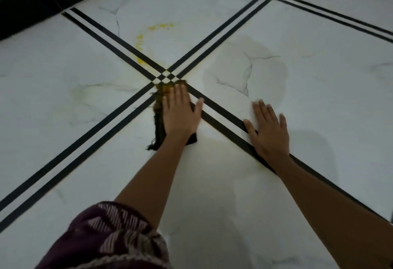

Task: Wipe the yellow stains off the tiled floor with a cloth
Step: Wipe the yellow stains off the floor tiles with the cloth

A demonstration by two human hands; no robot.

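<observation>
- Head view: left hand [180, 113] lies flat on the cloth [159, 125], fingers straight and close together, thumb out to the side. It presses the cloth down without gripping it.
- The cloth is dark with a frayed edge. It sits on the floor [63, 158] just below the crossing of black lines [165, 76], and its far end is already yellow.
- Right hand [270, 129] is flat on bare tile across one black line, fingers slightly spread, holding nothing. It looks like a brace.
- The yellow stains [140, 61] aren't wiped yet. There's a blob against the black line just past the crossing, with an arc of specks curving away on the far tile. A faint yellowish haze shows on the left tile.
- Risk: the loaded cloth end may smear yellow onto clean tile rather than lift it. Refold to a clean face.
- Risk: with no grip, the cloth may bunch or slip out under a hard push.
- Risk: pigment may lodge along the line edges.
- Risk: the tile looks glossy, possibly damp, so the bracing hand could slide.
</observation>
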